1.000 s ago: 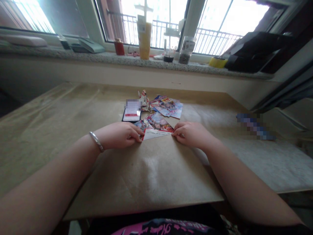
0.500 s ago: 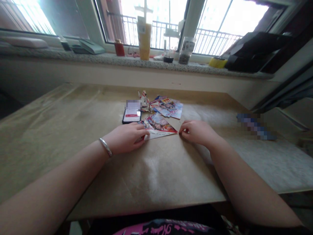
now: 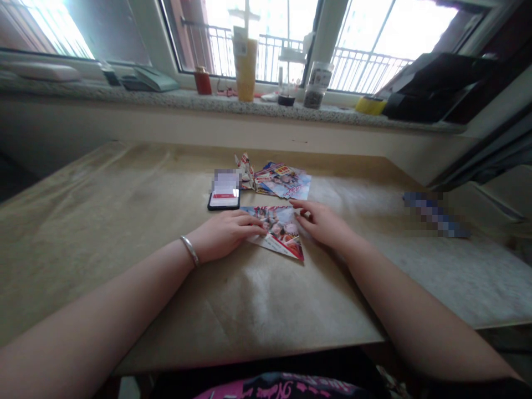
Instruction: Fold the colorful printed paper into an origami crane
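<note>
A folded colourful printed sheet of paper [image 3: 279, 227] lies flat on the table in front of me, a red-edged pale strip along its lower side. My left hand [image 3: 230, 233], with a silver bangle at the wrist, rests over the left part of the sheet, fingers stretched out on it. On the other side, my right hand [image 3: 322, 223] is at the sheet's right edge, thumb and fingers apart. Whether its fingertips touch the paper I cannot tell. Just beyond lie a phone [image 3: 224, 198] with a lit screen and a fanned pile of printed sheets [image 3: 286, 182].
Crumpled printed paper [image 3: 245, 169] sits beside the pile. A blurred blue item [image 3: 434, 215] lies at the table's right. Bottles and cups, including a tall yellow drink [image 3: 246, 66], stand on the windowsill [image 3: 166, 100] behind the table [image 3: 137, 221].
The folded sheet has turned, its pointed right corner swinging down toward me. My left hand has slid slightly right; my right hand's fingers have spread and reached farther forward.
</note>
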Action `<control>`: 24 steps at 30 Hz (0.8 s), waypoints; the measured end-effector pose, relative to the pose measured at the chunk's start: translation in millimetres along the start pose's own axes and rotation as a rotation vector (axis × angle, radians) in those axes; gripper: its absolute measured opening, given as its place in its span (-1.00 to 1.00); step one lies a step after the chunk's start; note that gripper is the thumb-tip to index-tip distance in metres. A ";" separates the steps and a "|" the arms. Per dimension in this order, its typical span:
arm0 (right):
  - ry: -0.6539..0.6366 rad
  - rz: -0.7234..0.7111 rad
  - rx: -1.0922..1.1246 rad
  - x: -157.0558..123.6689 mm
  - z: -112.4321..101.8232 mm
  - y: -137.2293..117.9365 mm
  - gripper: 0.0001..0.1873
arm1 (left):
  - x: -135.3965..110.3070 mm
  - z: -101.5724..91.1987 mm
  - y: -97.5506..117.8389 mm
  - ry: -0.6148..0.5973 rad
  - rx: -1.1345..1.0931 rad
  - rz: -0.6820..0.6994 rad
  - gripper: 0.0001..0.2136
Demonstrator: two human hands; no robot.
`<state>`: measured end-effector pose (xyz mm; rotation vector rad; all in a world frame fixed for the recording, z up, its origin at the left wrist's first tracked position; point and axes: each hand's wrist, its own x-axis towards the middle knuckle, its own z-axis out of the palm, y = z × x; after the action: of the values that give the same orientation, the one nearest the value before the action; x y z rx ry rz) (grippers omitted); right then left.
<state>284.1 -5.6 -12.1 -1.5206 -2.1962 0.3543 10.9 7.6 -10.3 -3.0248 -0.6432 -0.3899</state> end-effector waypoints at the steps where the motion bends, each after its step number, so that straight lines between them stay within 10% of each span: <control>1: 0.000 -0.016 0.010 0.3 0.3 0.5 -0.55 | 0.3 0.2 -1.0 0.005 -0.015 0.012 -0.64; 24: -0.098 -0.230 -0.061 0.0 -10.6 13.6 -0.76 | -3.4 -2.7 -3.6 0.100 0.069 -0.161 -0.72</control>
<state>300.5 -1.2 -9.1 -1.2870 -2.4488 0.2956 5.8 9.3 -8.7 -2.8768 -0.8764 -0.5089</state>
